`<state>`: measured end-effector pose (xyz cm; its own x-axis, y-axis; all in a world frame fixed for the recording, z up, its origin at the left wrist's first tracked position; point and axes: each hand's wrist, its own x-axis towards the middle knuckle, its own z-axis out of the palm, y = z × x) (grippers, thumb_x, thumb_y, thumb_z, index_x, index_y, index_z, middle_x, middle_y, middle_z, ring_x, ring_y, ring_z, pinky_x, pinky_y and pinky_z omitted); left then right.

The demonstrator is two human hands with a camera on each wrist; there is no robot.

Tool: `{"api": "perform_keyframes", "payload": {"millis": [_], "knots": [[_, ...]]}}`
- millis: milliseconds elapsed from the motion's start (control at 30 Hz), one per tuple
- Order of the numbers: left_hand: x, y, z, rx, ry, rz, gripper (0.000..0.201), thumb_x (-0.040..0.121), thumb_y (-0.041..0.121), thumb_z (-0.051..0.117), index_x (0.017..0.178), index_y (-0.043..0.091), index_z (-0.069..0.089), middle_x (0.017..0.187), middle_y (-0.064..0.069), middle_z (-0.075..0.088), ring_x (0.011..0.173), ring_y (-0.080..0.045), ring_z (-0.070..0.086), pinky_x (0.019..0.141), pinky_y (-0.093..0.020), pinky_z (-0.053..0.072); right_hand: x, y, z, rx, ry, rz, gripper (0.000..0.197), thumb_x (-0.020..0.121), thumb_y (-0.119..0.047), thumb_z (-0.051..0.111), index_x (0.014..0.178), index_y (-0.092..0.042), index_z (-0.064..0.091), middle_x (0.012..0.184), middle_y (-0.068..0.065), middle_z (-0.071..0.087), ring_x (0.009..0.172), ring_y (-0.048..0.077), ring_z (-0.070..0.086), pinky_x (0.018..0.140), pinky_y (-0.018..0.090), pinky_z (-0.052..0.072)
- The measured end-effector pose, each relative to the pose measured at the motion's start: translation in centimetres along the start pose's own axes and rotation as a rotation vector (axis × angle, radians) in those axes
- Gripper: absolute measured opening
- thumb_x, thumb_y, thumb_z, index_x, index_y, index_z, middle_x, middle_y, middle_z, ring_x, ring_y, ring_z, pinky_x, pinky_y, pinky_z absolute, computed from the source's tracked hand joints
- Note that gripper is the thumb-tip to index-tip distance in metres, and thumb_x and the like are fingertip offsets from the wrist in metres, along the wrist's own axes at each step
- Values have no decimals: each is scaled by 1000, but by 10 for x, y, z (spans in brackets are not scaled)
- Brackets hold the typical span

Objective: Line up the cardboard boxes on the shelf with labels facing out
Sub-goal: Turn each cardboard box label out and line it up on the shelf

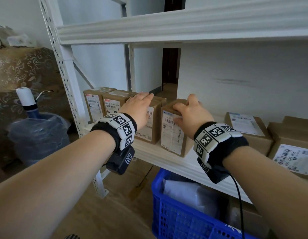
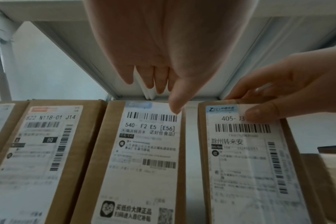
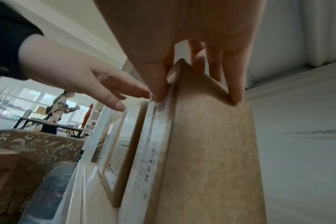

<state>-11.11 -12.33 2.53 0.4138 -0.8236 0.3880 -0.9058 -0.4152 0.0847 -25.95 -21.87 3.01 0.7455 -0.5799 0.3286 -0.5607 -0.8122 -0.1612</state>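
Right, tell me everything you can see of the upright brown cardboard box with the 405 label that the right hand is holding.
The upright brown cardboard box with the 405 label stands on the white shelf board, rightmost in the row, a narrow gap from the 540-labelled cardboard box. Its white shipping label, barcoded with a blue header, faces out. The right hand grips its top, thumb on the label, fingers over the top and far side. Its plain side looks smooth.

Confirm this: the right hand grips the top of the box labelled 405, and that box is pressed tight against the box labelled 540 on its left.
Not quite. The right hand does grip the top of the 405 box, but the left wrist view shows a clear gap of white shelf between it and the 540 box. They stand apart, not pressed together.
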Motion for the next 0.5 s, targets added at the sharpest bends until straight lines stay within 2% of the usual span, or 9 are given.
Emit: {"api": "perform_keyframes", "payload": {"millis": [267,500], "knots": [[4,-11,13,78,-8,47,67,91,3,49,149,23,21,157,0,21,146,-16,15,120,-41,8,9,-1,6,-56,-3,-13,31,92,-30,54,122,-23,51,126,10,33,112,30,47,87,42,52],[7,-15,19,47,20,53,70,89,-3,48,148,24,23,157,1,22,145,-15,19,120,-41,10,12,-4,5,-83,-3,-24,31,91,-31,55,121,-24,52,124,9,34,99,29,55,81,42,54]]}}
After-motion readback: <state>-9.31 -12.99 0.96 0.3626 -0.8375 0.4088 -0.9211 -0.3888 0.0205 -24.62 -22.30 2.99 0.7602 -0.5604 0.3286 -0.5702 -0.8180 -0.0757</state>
